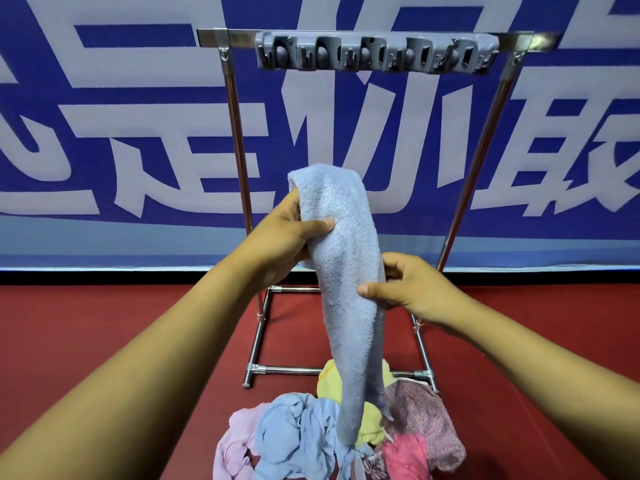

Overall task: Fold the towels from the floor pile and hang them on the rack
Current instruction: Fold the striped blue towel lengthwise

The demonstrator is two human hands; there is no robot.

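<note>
Above the floor pile (332,431), left hand (284,233) and right hand (408,289) grip a blue towel (346,258).

wall: blue banner (104,140), large white characters | floor: red (104,341)

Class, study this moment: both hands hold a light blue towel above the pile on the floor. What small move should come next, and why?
Probably slide the right hand down to the hanging end and lift it up to the left hand. The blue towel is bunched into a long rope, its tail still reaching the pile, so it isn't folded yet, and the rack has no towel on it.
</note>
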